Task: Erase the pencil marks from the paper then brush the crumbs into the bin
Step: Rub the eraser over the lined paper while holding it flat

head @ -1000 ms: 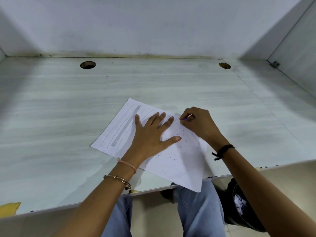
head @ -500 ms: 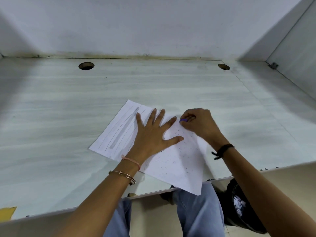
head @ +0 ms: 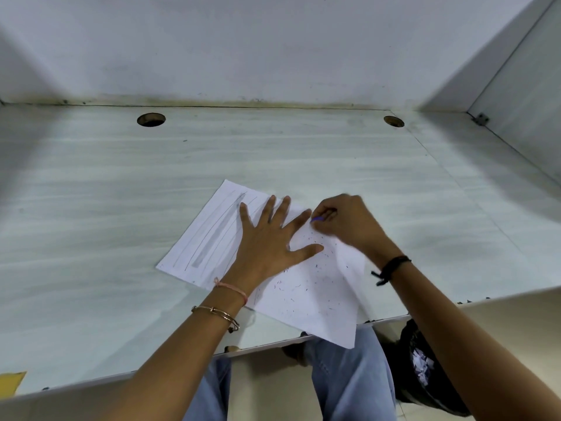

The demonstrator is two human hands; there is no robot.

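A white sheet of paper [head: 209, 238] lies at an angle on the pale desk [head: 91, 208], its near corner hanging over the front edge. Grey pencil lines and a shaded band [head: 217, 235] remain on its left part. Dark eraser crumbs [head: 306, 287] are scattered over its right part. My left hand [head: 270, 238] presses flat on the sheet's middle, fingers spread. My right hand [head: 343, 221] is closed on a small purple eraser [head: 317, 219] at the paper's far right edge, beside my left fingertips. A black bin [head: 422, 369] holding paper scraps sits on the floor under the desk, at the right.
Two round cable holes [head: 151, 119] [head: 393, 121] sit near the desk's back edge. White partition walls close off the back and right side. My legs in blue jeans [head: 349, 384] show below the front edge. A yellow scrap [head: 10, 382] lies at the near left.
My right hand has shifted slightly back and forth with the eraser at the paper's far edge. My left hand has stayed pressed on the sheet.
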